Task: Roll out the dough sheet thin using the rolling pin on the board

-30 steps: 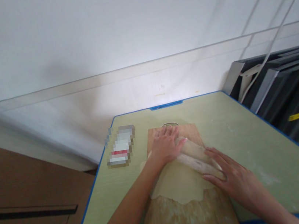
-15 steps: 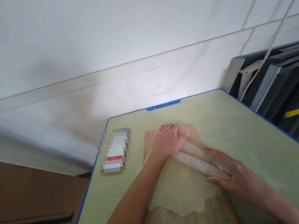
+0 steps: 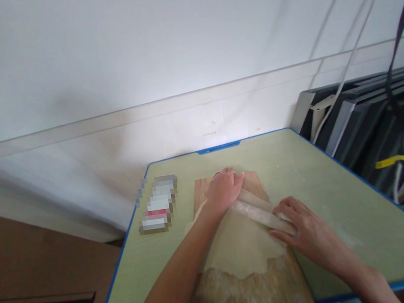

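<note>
Your dough (image 3: 241, 248) is already rolled into a broad, thin sheet, and with the pin (image 3: 260, 216) lying across it, the rolling looks well advanced but not finished; the thickness can't be judged from here. It lies on the board (image 3: 245, 298), in the middle of the table (image 3: 293, 158), with a bit hanging past the board's edge at 10 o'clock. The sheet is pale and mostly smooth, its 6 o'clock edge ragged, leaving bare wood below. Your right hand (image 3: 304, 221), at 3 o'clock, has its fingers and thumb around the pin's near end. Your left hand (image 3: 224, 189), at 12 o'clock, lies palm down over the far end; you can't tell whether those fingers grip it.
</note>
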Motion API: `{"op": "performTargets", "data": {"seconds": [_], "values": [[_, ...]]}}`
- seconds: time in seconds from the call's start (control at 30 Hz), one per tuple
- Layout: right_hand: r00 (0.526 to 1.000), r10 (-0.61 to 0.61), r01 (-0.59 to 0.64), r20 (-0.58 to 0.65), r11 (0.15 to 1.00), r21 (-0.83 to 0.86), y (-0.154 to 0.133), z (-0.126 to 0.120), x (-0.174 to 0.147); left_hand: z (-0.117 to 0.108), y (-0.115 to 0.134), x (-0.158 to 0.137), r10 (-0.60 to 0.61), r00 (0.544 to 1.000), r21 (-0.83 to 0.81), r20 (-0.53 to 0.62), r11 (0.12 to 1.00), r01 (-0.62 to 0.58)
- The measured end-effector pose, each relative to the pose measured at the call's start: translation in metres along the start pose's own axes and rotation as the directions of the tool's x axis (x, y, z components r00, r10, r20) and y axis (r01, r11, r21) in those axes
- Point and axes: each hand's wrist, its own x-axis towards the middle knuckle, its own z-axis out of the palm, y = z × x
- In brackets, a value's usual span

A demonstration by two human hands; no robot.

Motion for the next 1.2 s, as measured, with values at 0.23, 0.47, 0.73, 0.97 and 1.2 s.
{"op": "performTargets", "data": {"seconds": [0.23,0.47,0.73,0.97,1.2], "values": [[0.975,-0.223,0.213,0.016,0.906,-0.366,-0.017,-0.008,-0.004,-0.016,-0.013,-0.083,0.069,0.996,0.117,0.057,0.990,-0.075],[0.946,-0.323,0.280,-0.023,0.852,-0.442,-0.025,0.002,-0.003,-0.011,-0.004,-0.148,-0.054,0.998,0.203,-0.009,0.978,0.055],[0.962,-0.263,0.274,0.080,0.897,-0.348,-0.015,0.014,0.024,0.004,0.004,-0.158,-0.095,0.983,0.191,-0.156,0.974,0.124],[0.969,-0.131,0.194,0.210,0.929,-0.316,-0.020,0.025,0.065,-0.008,0.002,-0.145,-0.149,0.988,0.181,-0.035,0.972,0.153],[0.942,-0.105,0.183,0.319,0.957,-0.224,-0.023,0.036,0.107,-0.010,-0.014,-0.133,-0.141,0.990,0.180,-0.013,0.974,0.141]]}}
